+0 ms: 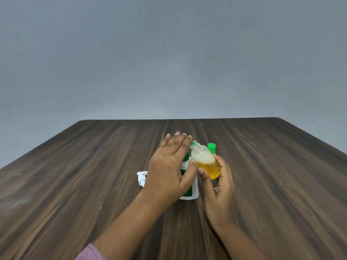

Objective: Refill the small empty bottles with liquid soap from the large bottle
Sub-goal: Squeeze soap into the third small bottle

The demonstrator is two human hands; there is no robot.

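Small bottle [205, 162]: uncapped, approx half full of orange soap w/ foam on top, held above the surface [75, 175]. Long axis tilted, neck pointing up & away-left. Right hand [217, 182] grips its lower body. Left hand [169, 166] is flat, fingers straight, over the large bottle [194, 189]. White pump [141, 178] lies to the left; green-capped bottle [211, 147] just behind.

— Where is the large white plastic bottle with a green label [193, 192]?

— Mid-way across the dark wood-grain table [90, 166], under the left hand [169, 166], which covers its top.

— And the white plastic pump head [141, 178]?

— On the table, just left of that bottle.

— The small clear plastic bottle of amber soap [205, 163]?

— Just right of the large bottle, neck tilted left, held in the right hand [219, 182]. The small green-capped bottle [211, 147] stands just behind it.
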